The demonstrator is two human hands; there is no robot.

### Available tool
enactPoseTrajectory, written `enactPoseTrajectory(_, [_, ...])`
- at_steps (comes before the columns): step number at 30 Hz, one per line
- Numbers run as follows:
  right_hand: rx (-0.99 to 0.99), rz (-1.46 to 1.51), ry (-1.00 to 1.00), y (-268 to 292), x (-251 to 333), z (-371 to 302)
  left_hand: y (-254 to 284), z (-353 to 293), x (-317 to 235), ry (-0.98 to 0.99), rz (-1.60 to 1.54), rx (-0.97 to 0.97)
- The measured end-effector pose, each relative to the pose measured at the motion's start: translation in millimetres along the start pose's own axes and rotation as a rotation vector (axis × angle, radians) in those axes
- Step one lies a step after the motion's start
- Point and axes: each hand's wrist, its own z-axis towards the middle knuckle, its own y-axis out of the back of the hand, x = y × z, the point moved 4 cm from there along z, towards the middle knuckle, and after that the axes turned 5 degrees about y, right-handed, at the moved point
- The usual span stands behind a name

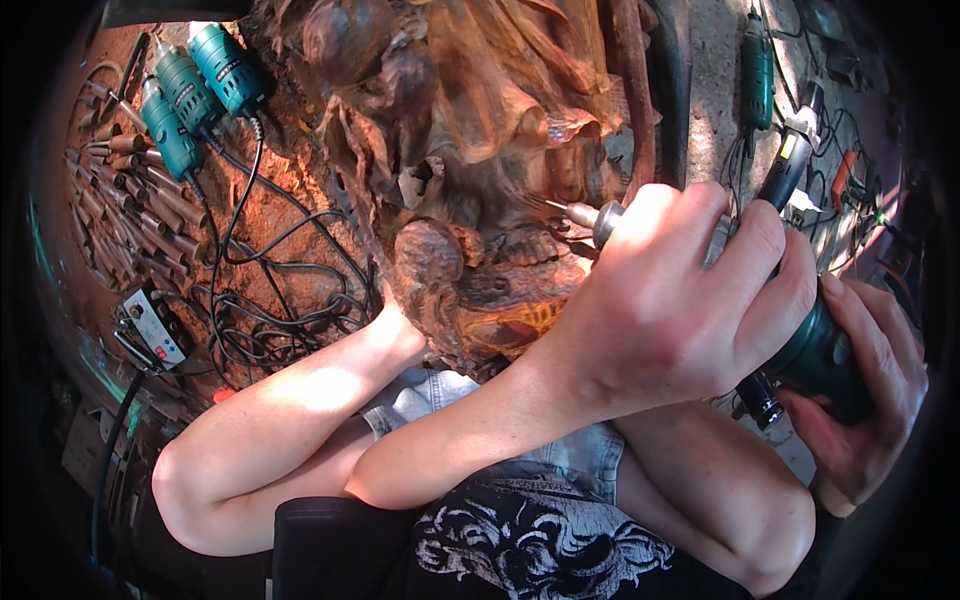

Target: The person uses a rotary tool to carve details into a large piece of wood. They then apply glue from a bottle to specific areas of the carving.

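Note:
A green rotary tool [825, 365] is held in both hands, slanting from the right toward the middle. My left hand [690, 295] crosses over my lap and closes round its front part, just behind the metal nose. My right hand [875, 390] wraps the green rear body. The thin bit [558, 207] points left at the reddish-brown wood carving [480, 270]; whether it touches the wood I cannot tell. A black rod-shaped thing [785, 170] passes behind the left hand's fingers, and its lower end [765, 400] shows beneath that hand.
Several more green rotary tools [228, 68] lie at the far left, their black cords [290, 270] tangled below. Many wooden-handled tools [150, 210] lie beside them. A white control box [155, 328] sits at the left. Another green tool [757, 80] and cables occupy the far right.

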Motion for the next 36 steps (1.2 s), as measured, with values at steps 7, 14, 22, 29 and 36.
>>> enactPoseTrajectory(7, [0.016, 0.016, 0.018, 0.3, -3.4, 3.0, -1.2, -1.9, 0.0, 0.001, 0.016, -0.003])
enactPoseTrajectory(14, [0.008, 0.034, -0.015, 0.6, -2.2, 2.1, -1.4, -0.1, -0.6, 0.007, 0.011, -0.003])
enactPoseTrajectory(22, [0.031, -0.005, -0.007, 4.4, -1.0, -0.4, -1.5, -2.3, -1.8, 0.006, -0.035, -0.009])
enactPoseTrajectory(29, [0.026, -0.003, -0.004, 4.5, 0.5, -1.3, -1.9, -3.7, -2.1, -0.002, -0.04, -0.013])
enactPoseTrajectory(36, [0.013, 0.003, -0.007, 3.4, 2.0, -0.1, -1.2, -2.5, -1.8, 0.008, -0.033, -0.013])
